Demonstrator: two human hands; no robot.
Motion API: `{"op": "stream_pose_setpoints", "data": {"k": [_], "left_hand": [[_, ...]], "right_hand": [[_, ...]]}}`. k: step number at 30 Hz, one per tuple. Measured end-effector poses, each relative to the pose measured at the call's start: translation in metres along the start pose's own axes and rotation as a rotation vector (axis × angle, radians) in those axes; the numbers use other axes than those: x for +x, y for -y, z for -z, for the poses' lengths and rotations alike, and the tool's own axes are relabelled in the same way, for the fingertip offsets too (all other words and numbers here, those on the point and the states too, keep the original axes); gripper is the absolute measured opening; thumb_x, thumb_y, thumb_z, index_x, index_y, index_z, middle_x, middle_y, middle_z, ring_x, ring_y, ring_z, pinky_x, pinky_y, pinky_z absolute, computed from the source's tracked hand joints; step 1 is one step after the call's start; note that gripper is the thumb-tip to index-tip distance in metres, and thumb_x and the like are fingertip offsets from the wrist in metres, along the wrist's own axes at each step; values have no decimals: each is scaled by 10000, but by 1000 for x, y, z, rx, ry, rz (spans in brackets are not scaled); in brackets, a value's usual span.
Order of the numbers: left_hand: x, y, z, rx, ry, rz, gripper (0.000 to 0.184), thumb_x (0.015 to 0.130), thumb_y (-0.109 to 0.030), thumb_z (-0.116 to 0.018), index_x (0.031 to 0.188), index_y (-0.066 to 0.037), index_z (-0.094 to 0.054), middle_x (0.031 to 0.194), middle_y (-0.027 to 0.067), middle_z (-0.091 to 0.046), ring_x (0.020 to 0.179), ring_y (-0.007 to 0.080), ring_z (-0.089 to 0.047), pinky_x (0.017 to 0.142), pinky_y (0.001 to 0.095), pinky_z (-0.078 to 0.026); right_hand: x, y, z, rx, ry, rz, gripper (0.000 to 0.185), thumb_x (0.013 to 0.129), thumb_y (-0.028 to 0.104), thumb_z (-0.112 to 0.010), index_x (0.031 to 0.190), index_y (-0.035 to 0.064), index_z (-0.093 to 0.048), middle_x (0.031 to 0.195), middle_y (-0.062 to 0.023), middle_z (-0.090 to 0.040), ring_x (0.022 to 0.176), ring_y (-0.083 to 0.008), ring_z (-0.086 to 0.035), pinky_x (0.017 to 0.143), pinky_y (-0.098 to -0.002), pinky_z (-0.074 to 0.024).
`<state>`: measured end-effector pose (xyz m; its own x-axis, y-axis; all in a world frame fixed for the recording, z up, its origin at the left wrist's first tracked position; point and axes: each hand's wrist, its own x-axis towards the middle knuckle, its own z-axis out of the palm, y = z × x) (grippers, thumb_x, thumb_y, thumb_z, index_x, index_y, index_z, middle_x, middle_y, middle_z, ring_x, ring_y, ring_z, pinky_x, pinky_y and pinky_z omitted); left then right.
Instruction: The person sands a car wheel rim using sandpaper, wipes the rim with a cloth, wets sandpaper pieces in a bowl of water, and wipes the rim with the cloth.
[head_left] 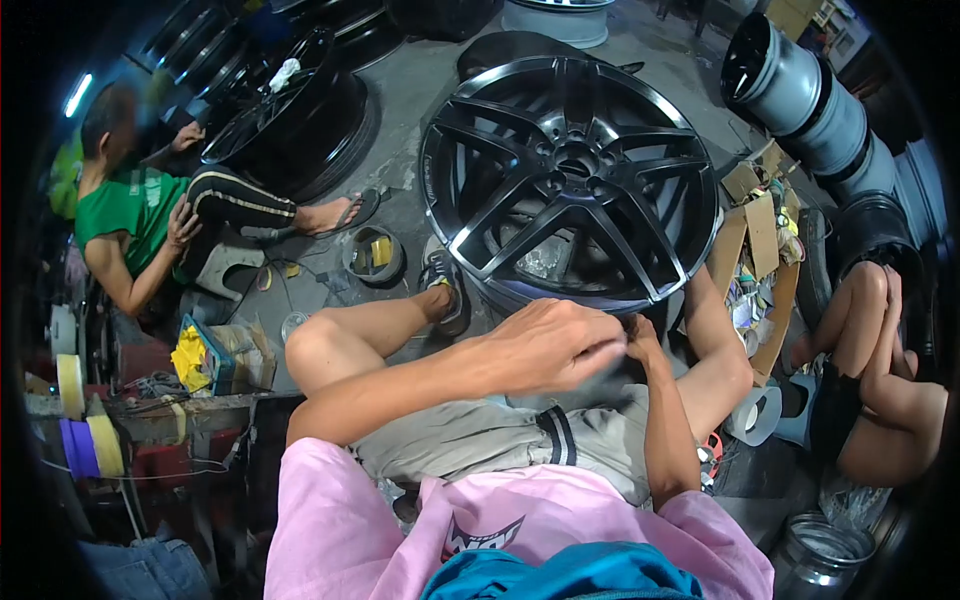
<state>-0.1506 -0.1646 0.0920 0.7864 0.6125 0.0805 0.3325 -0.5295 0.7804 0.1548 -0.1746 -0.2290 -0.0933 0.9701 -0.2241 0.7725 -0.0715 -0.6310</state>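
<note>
A black wheel rim with bright-edged spokes (575, 165) is propped in front of my knees, its face tilted up. My left hand (560, 342) is closed just below the rim's near edge, fingers curled and slightly blurred; anything in it is hidden. Close beside it, my right hand (642, 338) is at the lower edge of the rim, its fingers bent together. What those fingers hold is too small and dark to make out.
At left a person in a green shirt (135, 210) sits by another black rim (290, 140). Right of my leg stands a cardboard box of rolls and scraps (755, 240). Silver rims (800, 95) line the right, near another person's bare legs (850, 320). Yellow tape rolls (103, 445) are at left.
</note>
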Motion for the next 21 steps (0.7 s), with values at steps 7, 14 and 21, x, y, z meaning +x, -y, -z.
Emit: {"op": "stream_pose_setpoints", "data": {"k": [7, 14, 21], "left_hand": [[-35, -112, 50, -85, -434, -682, 175, 918, -121, -744, 1069, -42, -780, 876, 112, -752, 688, 219, -721, 592, 367, -543], [-69, -146, 47, -109, -421, -831, 167, 901, -123, -734, 1041, -52, -792, 852, 94, -752, 675, 199, -718, 598, 333, -551], [-111, -166, 42, -93, -430, -843, 163, 884, -125, -725, 1012, -63, -804, 827, 76, -752, 661, 178, -715, 605, 298, -560]], "right_hand": [[15, -6, -14, 670, -6, -331, 198, 880, -67, -637, 1042, 46, -623, 771, -85, -585, 603, -237, -633, 541, -404, -538], [-4, 36, 15, 234, -204, 69, 300, 777, -72, -653, 1069, -7, -634, 1010, -178, -711, 926, -332, -707, 830, -397, -546], [-39, 76, 99, 249, -305, 0, 253, 847, -15, -630, 1099, 0, -638, 916, -180, -703, 907, -343, -704, 842, -421, -549]]}}
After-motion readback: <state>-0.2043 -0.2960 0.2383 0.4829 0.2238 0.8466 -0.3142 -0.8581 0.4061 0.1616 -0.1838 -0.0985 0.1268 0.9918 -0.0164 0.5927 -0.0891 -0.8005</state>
